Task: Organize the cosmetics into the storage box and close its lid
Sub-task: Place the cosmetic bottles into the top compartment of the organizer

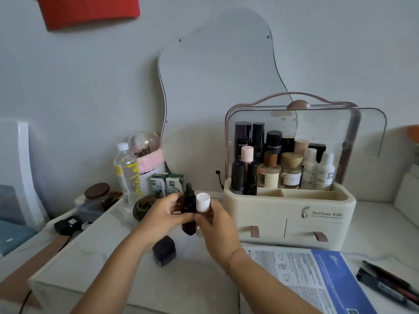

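Note:
My left hand [164, 213] grips a dark dropper bottle [188, 210], upright above the table. Right beside it, my right hand [218, 225] holds a clear bottle with a white cap [202, 202]. Both are just left of the cream storage box [290, 219]. Its clear lid [340, 130] is swung up and open. Several bottles [281, 165] stand packed in the top compartment. A small black jar [164, 250] sits on the table below my hands.
Two drawers with brown pulls front the box. A printed leaflet [310, 277] and dark pens [390, 282] lie at the right. A water bottle [127, 173], two green cartons [166, 184], a brown-lidded jar [97, 193] and a dark bowl [145, 206] crowd the left. A wavy mirror [217, 87] leans on the wall.

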`<state>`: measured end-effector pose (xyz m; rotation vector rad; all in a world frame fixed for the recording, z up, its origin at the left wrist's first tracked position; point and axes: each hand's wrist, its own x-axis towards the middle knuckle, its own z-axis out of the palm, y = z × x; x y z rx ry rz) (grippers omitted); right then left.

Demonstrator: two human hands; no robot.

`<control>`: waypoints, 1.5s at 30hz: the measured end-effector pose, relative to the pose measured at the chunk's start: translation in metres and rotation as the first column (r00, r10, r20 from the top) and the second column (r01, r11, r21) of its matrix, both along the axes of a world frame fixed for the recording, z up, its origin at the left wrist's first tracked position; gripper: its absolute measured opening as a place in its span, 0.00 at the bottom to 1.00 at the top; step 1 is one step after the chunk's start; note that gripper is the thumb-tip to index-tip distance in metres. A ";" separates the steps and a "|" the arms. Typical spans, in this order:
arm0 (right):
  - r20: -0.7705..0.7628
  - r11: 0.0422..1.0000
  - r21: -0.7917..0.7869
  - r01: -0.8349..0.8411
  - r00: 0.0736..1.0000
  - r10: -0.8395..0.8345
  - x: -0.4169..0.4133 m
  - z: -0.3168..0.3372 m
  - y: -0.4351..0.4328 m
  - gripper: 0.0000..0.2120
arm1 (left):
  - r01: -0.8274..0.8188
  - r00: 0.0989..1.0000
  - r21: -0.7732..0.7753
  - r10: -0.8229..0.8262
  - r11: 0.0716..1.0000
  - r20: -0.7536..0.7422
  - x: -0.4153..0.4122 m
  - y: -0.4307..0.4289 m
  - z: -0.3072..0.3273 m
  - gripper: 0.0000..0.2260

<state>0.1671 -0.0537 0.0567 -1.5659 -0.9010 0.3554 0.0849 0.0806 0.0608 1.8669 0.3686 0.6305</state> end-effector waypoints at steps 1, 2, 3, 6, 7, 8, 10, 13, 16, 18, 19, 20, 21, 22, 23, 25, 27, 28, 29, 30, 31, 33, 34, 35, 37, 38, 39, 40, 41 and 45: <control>0.038 0.999 0.048 -0.019 0.999 0.018 0.000 0.005 -0.016 0.08 | 0.029 0.999 0.022 -0.029 0.999 0.018 -0.003 -0.011 0.010 0.22; 0.072 0.995 0.092 -0.038 0.997 0.031 0.001 0.011 -0.034 0.08 | 0.064 0.997 0.049 -0.066 0.997 0.028 -0.005 -0.022 0.021 0.21; 0.093 0.990 0.134 -0.054 0.995 0.042 0.004 0.018 -0.051 0.09 | 0.098 0.994 0.080 -0.101 0.992 0.035 -0.005 -0.035 0.032 0.21; 0.099 0.968 0.240 -0.073 0.994 0.051 0.025 0.049 -0.095 0.10 | 0.166 0.980 0.157 -0.181 0.974 0.084 0.015 -0.071 0.062 0.22; 0.102 0.962 0.268 -0.055 0.994 0.029 0.036 0.060 -0.106 0.10 | 0.160 0.977 0.166 -0.180 0.973 0.114 0.026 -0.082 0.070 0.21; 0.105 0.958 0.287 -0.022 0.994 -0.008 0.048 0.069 -0.115 0.10 | 0.125 0.978 0.182 -0.152 0.975 0.143 0.038 -0.092 0.078 0.21; 0.115 0.955 0.289 0.071 0.987 -0.108 0.073 0.085 -0.128 0.10 | 0.026 0.977 0.218 -0.071 0.976 0.202 0.065 -0.111 0.090 0.21; 0.161 0.967 0.182 0.178 0.965 -0.208 0.111 0.092 -0.142 0.06 | -0.080 0.979 0.301 0.018 0.950 0.204 0.099 -0.129 0.100 0.22; 0.191 0.971 0.061 0.230 0.952 -0.237 0.137 0.087 -0.150 0.06 | -0.095 0.994 0.469 0.059 0.878 0.091 0.123 -0.135 0.102 0.23; 0.219 0.969 0.034 0.244 0.944 -0.245 0.146 0.086 -0.150 0.08 | -0.064 0.998 0.519 0.059 0.852 0.026 0.136 -0.137 0.100 0.25; 0.233 0.968 0.028 0.249 0.940 -0.249 0.150 0.086 -0.150 0.08 | -0.049 0.999 0.526 0.052 0.849 0.010 0.142 -0.139 0.100 0.26; 0.253 0.965 0.022 0.261 0.932 -0.258 0.153 0.086 -0.149 0.08 | -0.045 0.999 0.531 0.052 0.846 0.003 0.147 -0.141 0.100 0.26; 0.281 0.960 0.009 0.281 0.920 -0.272 0.157 0.086 -0.148 0.08 | -0.047 0.998 0.534 0.058 0.844 -0.003 0.152 -0.143 0.100 0.26; 0.307 0.954 -0.014 0.301 0.909 -0.282 0.160 0.086 -0.148 0.08 | -0.047 0.998 0.539 0.065 0.841 -0.014 0.157 -0.145 0.100 0.25; 0.323 0.948 -0.043 0.317 0.902 -0.287 0.164 0.085 -0.147 0.08 | -0.041 0.997 0.551 0.070 0.834 -0.032 0.162 -0.147 0.100 0.22; 0.338 0.933 -0.111 0.341 0.896 -0.287 0.169 0.081 -0.147 0.08 | -0.012 0.993 0.570 0.076 0.821 -0.088 0.170 -0.151 0.098 0.21; 0.372 0.917 -0.170 0.360 0.885 -0.279 0.174 0.077 -0.150 0.09 | 0.025 0.988 0.555 0.063 0.831 -0.138 0.174 -0.154 0.095 0.22; 0.396 0.908 -0.188 0.375 0.875 -0.279 0.175 0.076 -0.151 0.10 | 0.034 0.988 0.547 0.054 0.837 -0.143 0.176 -0.155 0.093 0.22; 0.419 0.899 -0.195 0.393 0.862 -0.285 0.177 0.075 -0.153 0.11 | 0.036 0.989 0.542 0.047 0.840 -0.138 0.177 -0.156 0.091 0.22; 0.437 0.891 -0.195 0.410 0.849 -0.295 0.178 0.075 -0.154 0.12 | 0.035 0.990 0.541 0.043 0.840 -0.131 0.178 -0.156 0.089 0.22; 0.448 0.886 -0.191 0.423 0.840 -0.305 0.179 0.075 -0.156 0.12 | 0.036 0.991 0.544 0.038 0.838 -0.125 0.179 -0.156 0.089 0.21; 0.460 0.880 -0.187 0.437 0.830 -0.315 0.180 0.077 -0.157 0.11 | 0.044 0.991 0.547 0.035 0.836 -0.132 0.179 -0.155 0.090 0.21; 0.461 0.881 -0.182 0.437 0.829 -0.316 0.180 0.078 -0.157 0.10 | 0.045 0.989 0.548 0.039 0.835 -0.140 0.177 -0.154 0.092 0.20; 0.457 0.886 -0.168 0.432 0.831 -0.318 0.178 0.080 -0.157 0.09 | 0.044 0.989 0.551 0.043 0.834 -0.144 0.175 -0.152 0.094 0.20; 0.438 0.909 -0.104 0.403 0.840 -0.322 0.172 0.084 -0.156 0.08 | 0.015 0.992 0.553 0.059 0.833 -0.115 0.167 -0.146 0.100 0.18; 0.417 0.923 -0.064 0.379 0.851 -0.320 0.169 0.087 -0.154 0.08 | -0.012 0.994 0.551 0.072 0.834 -0.088 0.163 -0.142 0.105 0.18; 0.383 0.938 -0.027 0.346 0.870 -0.310 0.166 0.089 -0.151 0.08 | -0.043 0.994 0.553 0.091 0.832 -0.059 0.159 -0.138 0.111 0.18; 0.341 0.952 -0.001 0.305 0.895 -0.287 0.163 0.091 -0.147 0.08 | -0.071 0.993 0.564 0.111 0.822 -0.038 0.154 -0.134 0.117 0.18; 0.301 0.964 0.007 0.267 0.919 -0.256 0.160 0.093 -0.143 0.08 | -0.093 0.990 0.583 0.135 0.807 -0.030 0.150 -0.130 0.123 0.20; 0.309 0.970 -0.066 0.235 0.929 -0.204 0.156 0.087 -0.126 0.10 | -0.106 0.964 0.678 0.242 0.727 -0.109 0.141 -0.123 0.130 0.25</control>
